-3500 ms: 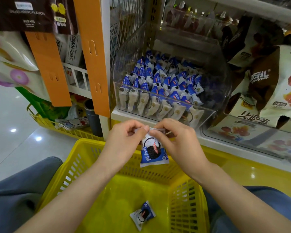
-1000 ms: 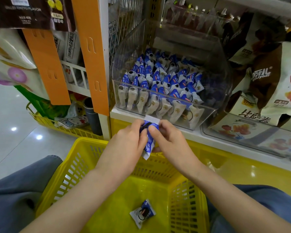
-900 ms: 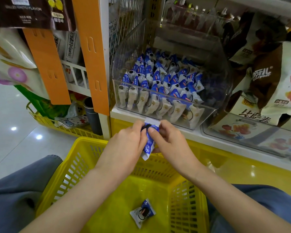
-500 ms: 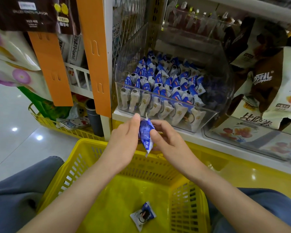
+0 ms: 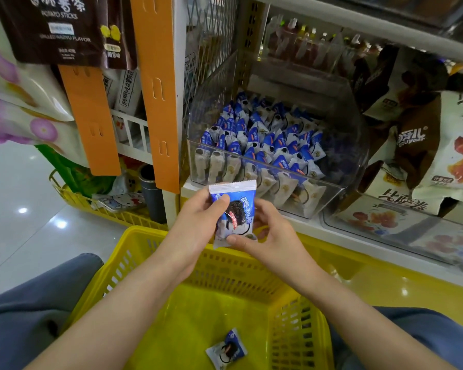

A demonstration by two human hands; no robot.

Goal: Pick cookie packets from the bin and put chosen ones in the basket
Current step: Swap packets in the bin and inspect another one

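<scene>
Left hand and right hand pinch one cookie packet, face up, above yellow basket rim, below clear bin; inspection step; next: release into basket beside dropped packet

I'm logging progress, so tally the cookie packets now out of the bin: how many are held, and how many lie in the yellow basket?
Held packet, gripped by left hand and right hand: 1
Loose packet on the yellow basket floor: 1
Total out of the bin: 2
</scene>
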